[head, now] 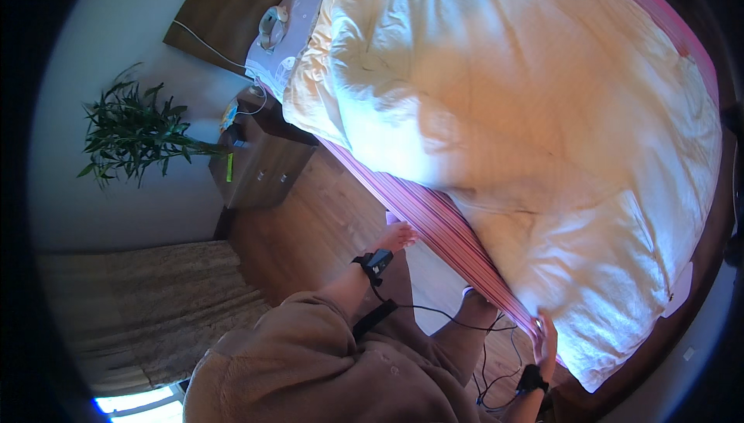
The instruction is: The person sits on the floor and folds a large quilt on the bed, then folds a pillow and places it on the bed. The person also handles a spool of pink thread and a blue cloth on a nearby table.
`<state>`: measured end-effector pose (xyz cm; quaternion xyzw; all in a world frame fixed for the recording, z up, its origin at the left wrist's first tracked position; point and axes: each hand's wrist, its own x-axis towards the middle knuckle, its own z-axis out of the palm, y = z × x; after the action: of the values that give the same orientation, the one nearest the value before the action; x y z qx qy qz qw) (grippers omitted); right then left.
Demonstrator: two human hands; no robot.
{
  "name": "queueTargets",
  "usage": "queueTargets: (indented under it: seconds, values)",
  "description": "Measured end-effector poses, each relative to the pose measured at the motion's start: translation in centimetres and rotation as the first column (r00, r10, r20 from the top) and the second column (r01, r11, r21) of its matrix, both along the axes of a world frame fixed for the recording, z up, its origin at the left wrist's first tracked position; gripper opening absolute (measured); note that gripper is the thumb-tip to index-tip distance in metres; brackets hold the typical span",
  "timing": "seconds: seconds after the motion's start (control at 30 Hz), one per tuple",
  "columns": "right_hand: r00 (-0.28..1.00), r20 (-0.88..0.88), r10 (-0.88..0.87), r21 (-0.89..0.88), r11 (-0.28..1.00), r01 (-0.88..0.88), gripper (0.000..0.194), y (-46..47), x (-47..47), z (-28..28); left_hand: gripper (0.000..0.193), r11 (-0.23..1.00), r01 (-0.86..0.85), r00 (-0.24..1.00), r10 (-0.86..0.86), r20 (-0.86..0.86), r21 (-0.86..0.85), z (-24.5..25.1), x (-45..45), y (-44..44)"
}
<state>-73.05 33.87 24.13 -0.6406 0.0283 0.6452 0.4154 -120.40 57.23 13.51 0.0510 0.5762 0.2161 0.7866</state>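
A cream quilt (pixel 523 103) with soft wrinkles covers most of the bed. Along its near side a pink striped bed sheet (pixel 442 225) shows. My left hand (pixel 401 236) is at the sheet's edge, fingers extended; whether it grips the cloth is unclear. My right hand (pixel 543 336) touches the sheet's edge near the quilt's lower corner, its fingers partly bent; its hold on the cloth cannot be made out. Both wrists wear black straps, and a black cable runs from the left one.
A wooden nightstand (pixel 261 161) stands by the headboard (pixel 226 22), with a leafy green plant (pixel 139 132) beside the wall. On a lilac pillow (pixel 299 22) lies a white ring-shaped object (pixel 272 28). Black cables (pixel 500 365) hang over the wood floor (pixel 290 231). A curtain (pixel 151 301) hangs left.
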Motion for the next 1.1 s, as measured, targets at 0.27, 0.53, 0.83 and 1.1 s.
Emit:
queueTargets:
  seconds: [0.27,0.53,0.83,1.1]
  values:
    - [0.883,-0.462,-0.077,0.229,0.952,0.203,0.045,26.1,-27.3,-5.6,0.029,0.695,0.189,0.929,-0.355,0.104,0.693,-3.2,-20.4,8.5]
    - [0.978,-0.181,-0.102,0.386,0.908,0.166,0.041,35.5,-39.1,-8.9,0.048,0.95,-0.31,0.95,0.311,-0.021,0.037,0.4,-28.0,17.3]
    - [0.731,-0.665,0.154,0.511,0.807,0.295,0.061,36.6,-37.3,2.8,0.073,0.705,-0.704,0.685,0.647,0.336,0.078,3.8,-18.3,26.5]
    - [0.932,-0.313,0.184,0.273,0.957,-0.097,0.047,37.3,-36.0,10.6,0.041,0.536,-0.103,0.819,0.523,-0.234,0.838,15.1,-26.6,29.0]
